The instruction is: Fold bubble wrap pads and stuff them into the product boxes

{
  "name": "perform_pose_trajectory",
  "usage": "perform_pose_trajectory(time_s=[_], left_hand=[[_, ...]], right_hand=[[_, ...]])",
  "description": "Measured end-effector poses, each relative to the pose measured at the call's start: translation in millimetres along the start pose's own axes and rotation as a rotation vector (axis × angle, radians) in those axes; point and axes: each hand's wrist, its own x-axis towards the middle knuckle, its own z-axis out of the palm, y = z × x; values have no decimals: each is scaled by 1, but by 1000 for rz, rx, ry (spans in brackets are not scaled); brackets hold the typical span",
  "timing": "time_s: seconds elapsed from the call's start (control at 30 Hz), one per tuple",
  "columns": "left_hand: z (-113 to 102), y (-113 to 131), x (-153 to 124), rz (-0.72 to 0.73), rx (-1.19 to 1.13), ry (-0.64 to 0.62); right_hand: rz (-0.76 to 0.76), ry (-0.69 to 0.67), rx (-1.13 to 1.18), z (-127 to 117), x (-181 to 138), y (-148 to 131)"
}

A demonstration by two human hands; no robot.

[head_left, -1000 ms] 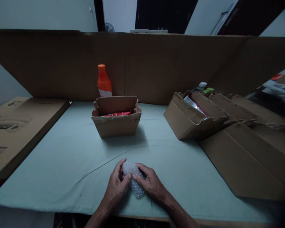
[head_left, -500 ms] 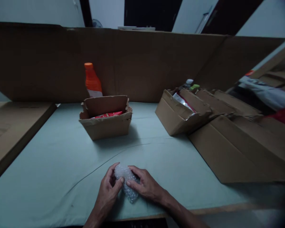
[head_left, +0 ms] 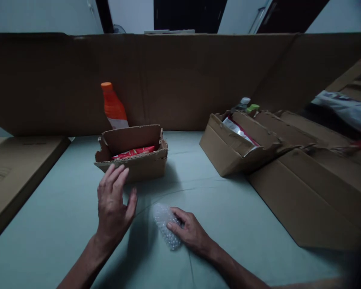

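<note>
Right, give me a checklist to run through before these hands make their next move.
1. Translucent bubble-wrap bundle held: ok, the right hand grips it along its right side.
2. Left hand free: ok, open, with nothing seen in it.
3. Left hand apart from the small brown cardboard box with the torn rim: cannot tell, the two overlap in this view.
4. Box top open: ok, a shiny red packet shows inside.
5. Both hands on the bundle: not ok, only the right is.
6. Orange plastic bottle clear of the box: cannot tell, its base is hidden.

Bubble wrap (head_left: 163, 220) in right fingers (head_left: 181, 214)
</note>
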Motion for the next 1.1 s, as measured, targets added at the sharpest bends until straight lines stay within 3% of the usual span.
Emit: perform_pose_trajectory(time_s=[0.13,0.3,0.47,0.63,0.7,0.77,0.87,0.97,1.03,1.1], left_hand=[[10,-20,34,60,158,23],[16,-36,41,97,199,10],[1,-26,27,119,174,-15],[-32,-8,-2,97,147,-61],[-47,-4,-16,101,141,-97],[-60,-2,-30,116,130,-130],[-72,0,-44,114,119,-148],[-75,1,-50,105,109,-133],[-74,3,-50,95,97,-109],[-72,5,-49,80,82,-81]], right_hand=[[5,-22,-5,-1,3,5],[13,-36,5,-8,8,7],[43,-40,8,-11,10,12],[100,-76,26,-28,11,17],[118,-8,42,-41,9,16],[136,158,44,-58,4,13],[159,366,25,-86,-6,-2],[120,452,14,-109,-11,-35],[-14,488,0,-113,-6,-67],[-211,437,-92,-105,8,-104]])
